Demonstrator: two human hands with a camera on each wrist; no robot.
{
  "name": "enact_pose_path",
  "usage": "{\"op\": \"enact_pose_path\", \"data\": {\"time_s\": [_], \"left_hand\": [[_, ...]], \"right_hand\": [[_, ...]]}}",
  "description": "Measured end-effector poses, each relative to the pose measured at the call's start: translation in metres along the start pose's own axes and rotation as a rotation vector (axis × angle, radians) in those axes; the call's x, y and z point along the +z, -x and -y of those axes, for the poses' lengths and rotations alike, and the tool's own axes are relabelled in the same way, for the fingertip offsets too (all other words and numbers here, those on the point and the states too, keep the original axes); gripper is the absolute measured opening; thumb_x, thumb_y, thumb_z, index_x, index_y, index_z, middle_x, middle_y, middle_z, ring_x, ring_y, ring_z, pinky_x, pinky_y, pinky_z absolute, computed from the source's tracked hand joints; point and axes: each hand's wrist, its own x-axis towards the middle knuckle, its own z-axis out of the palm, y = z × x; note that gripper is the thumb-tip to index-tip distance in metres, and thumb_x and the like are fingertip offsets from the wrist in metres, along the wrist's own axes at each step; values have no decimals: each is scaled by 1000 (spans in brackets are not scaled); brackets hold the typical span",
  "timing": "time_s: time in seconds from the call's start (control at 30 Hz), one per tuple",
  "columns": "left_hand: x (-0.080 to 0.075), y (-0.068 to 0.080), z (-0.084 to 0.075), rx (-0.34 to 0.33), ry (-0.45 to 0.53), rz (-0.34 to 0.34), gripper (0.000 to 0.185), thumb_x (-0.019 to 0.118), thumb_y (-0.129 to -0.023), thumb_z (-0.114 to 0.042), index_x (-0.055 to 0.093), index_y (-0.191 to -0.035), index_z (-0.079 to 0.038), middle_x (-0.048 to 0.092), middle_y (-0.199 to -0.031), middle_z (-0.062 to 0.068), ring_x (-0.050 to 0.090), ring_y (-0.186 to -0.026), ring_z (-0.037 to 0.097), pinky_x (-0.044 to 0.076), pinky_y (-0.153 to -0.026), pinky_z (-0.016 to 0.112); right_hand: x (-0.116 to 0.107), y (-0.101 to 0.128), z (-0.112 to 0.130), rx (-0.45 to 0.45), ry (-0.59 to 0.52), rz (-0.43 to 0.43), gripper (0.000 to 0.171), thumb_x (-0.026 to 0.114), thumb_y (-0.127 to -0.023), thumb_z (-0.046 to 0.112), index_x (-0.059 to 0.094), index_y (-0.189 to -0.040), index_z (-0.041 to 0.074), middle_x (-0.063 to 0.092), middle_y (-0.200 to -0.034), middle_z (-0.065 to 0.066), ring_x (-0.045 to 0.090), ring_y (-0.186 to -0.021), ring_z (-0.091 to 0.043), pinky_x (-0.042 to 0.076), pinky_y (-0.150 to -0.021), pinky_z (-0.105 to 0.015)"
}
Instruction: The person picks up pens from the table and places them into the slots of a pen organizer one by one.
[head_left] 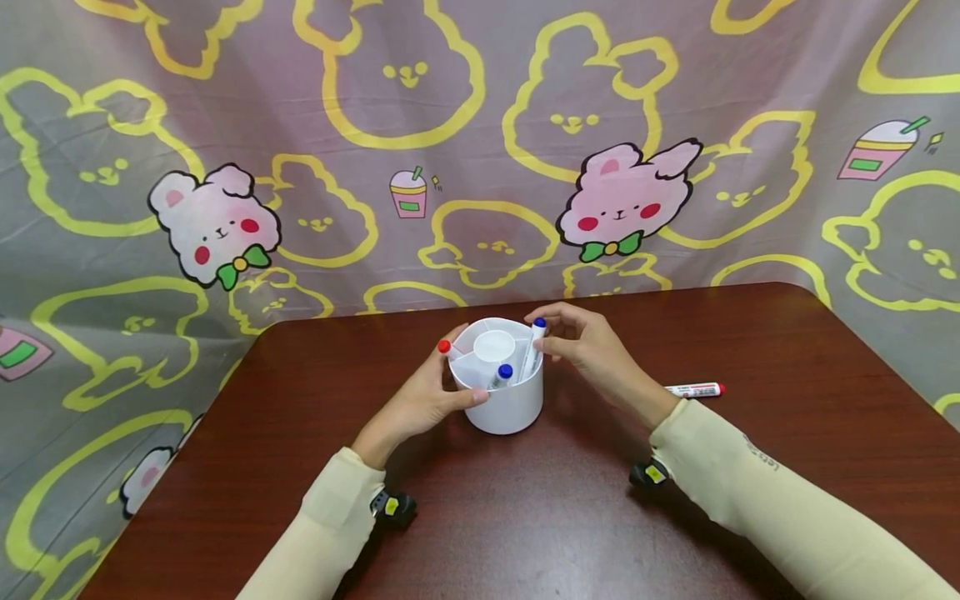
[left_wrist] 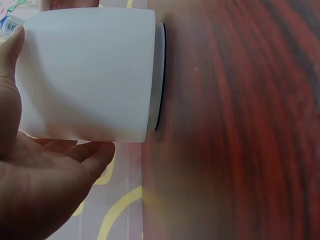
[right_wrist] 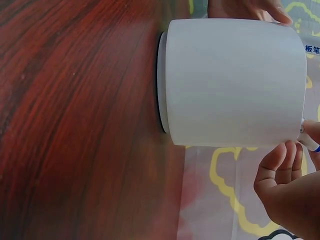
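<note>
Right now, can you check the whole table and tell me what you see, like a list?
Surface: dark red-brown wooden table, bare wood around the things.
Job's things: white round pen holder with compartments; two blue-capped markers and a red-capped marker stand in it.
Clutter: one red-capped marker lying to the right of the holder.
Grip: left hand holds the holder's side; right hand pinches the taller blue-capped marker.
Cables: nothing seen.
Surroundings: bunny-print cloth behind and beside the table.
</note>
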Motion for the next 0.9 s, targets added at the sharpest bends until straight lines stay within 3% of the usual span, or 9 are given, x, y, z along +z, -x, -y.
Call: {"op": "enact_pose_path", "data": {"time_s": [0.27, 0.47, 0.67, 0.9], "left_hand": [[2, 0, -2, -1, 5, -9, 109, 90, -84, -27, 19, -167, -20, 43, -162, 9, 46, -144, 31, 34, -124, 56], [3, -1, 0, 49, 8, -4, 109, 90, -84, -29, 20, -166, -16, 47, -158, 13, 47, -144, 31, 34, -124, 54], [2, -2, 2, 80, -10, -6, 104, 90, -84, -29, 25, -165, -17, 50, -155, 12, 47, -143, 31, 33, -123, 55], [0, 0, 1, 33, -41, -30, 104, 91, -83, -31, 27, -165, -22, 48, -158, 9, 42, -147, 31, 29, -126, 57]], "right_hand": [[-5, 2, -2, 8, 0, -10, 38, 74, -94, 3, 66, -131, 1, 64, -100, -7, 61, -84, -15, 55, -68, -28], [-17, 6, 1, 18, 20, -13, 39, 73, -95, 5, 63, -133, 1, 64, -102, -6, 64, -87, -13, 56, -72, -25], [-35, 15, 5, 80, 94, -8, 39, 73, -98, 11, 62, -135, 5, 65, -116, -16, 66, -98, -16, 58, -81, -24], [-57, 27, 6, 119, 175, 6, 38, 72, -100, 20, 62, -134, 9, 66, -121, -12, 67, -108, -18, 58, -88, -24]]}}
